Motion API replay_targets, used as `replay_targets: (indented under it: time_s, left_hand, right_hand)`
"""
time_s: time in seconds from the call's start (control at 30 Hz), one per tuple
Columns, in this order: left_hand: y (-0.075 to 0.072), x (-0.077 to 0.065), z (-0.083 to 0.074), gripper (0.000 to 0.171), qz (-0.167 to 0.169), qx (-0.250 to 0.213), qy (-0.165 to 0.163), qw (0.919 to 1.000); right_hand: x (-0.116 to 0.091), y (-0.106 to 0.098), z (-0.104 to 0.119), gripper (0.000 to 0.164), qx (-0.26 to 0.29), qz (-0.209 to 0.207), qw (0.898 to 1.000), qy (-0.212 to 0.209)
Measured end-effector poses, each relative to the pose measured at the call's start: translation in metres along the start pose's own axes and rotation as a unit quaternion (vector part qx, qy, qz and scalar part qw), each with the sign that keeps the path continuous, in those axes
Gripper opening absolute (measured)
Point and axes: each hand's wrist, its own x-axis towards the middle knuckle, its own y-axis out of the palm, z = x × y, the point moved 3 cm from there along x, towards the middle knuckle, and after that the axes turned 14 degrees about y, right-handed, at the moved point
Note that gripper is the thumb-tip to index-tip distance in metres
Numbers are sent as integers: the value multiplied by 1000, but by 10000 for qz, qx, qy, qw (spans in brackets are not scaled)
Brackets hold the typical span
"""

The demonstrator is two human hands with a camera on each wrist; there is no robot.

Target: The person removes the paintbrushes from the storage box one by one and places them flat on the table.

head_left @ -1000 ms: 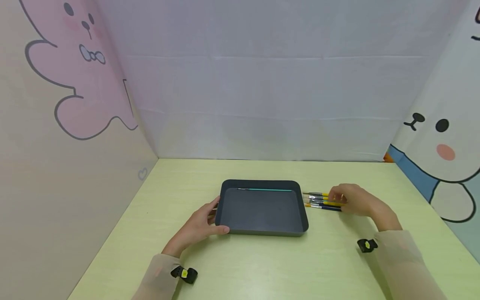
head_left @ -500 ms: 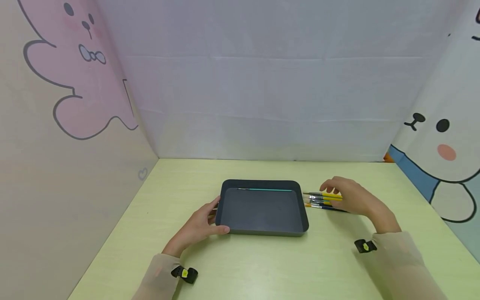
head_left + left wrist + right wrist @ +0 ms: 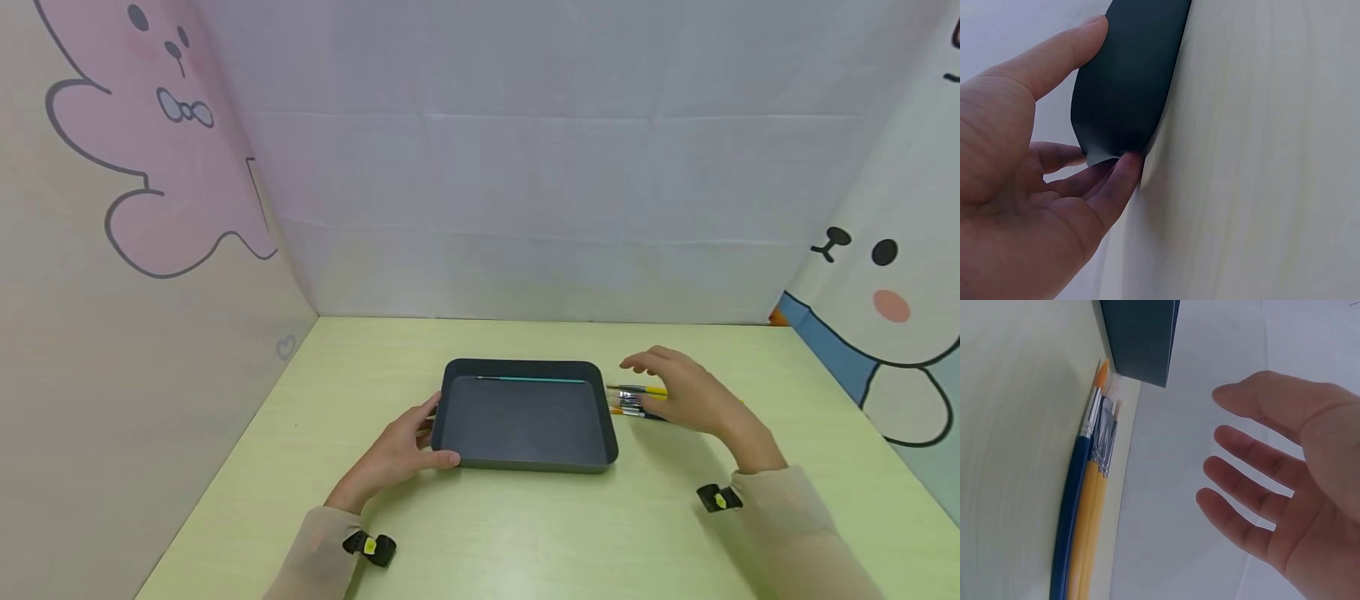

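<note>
A dark grey rectangular tray [image 3: 525, 421] lies on the table. Inside it, along the far wall, rests a thin teal paintbrush [image 3: 532, 380]. My left hand [image 3: 397, 454] grips the tray's near left corner, the thumb at the front and the other fingers on the left side; the left wrist view shows this hold on the tray wall [image 3: 1129, 81] close up. Over several paintbrushes [image 3: 628, 400] to the tray's right hovers my right hand [image 3: 686, 396], fingers spread and holding nothing. Navy [image 3: 1071, 512] and yellow handles [image 3: 1090, 519] show in the right wrist view, bristles towards the tray.
The pale yellow-green table [image 3: 525, 533] runs back to a white sheet [image 3: 525, 208]. Cartoon-printed panels stand at the left [image 3: 180, 167] and right [image 3: 892, 283] sides. A black wrist camera [image 3: 369, 547] sits on the left sleeve.
My right hand has moved left and slightly up over the paintbrushes, its fingers now more spread. The left hand, the tray and the teal paintbrush have stayed where they were.
</note>
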Motion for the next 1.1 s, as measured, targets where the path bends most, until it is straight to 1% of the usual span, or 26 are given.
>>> replay_targets:
  time_s: [0.17,0.3,0.6,0.77,0.9,1.1]
  left_hand:
    - [0,0,0,114,-1,-35,24,10000]
    - [0,0,0,114,-20,26,-13,10000]
    - [0,1,1,113,-14,82,39,10000]
    - [-1,1,-1,113,-16,-8,73,10000]
    - [-1,1,-1,113,-10,-45,88,10000]
    - [0,2,0,113,-13,-21,81,10000]
  right_hand:
    - [3,1,8,49,-22,-384,9990,-226]
    - [6,3,14,48,-18,-515,9981,-334]
    - [12,11,27,56,135,-339,9990,-264]
    - [14,19,36,62,297,-355,9983,-342]
    - [15,24,42,68,285,-413,9981,-363]
    - [15,31,47,72,217,-437,9983,-306]
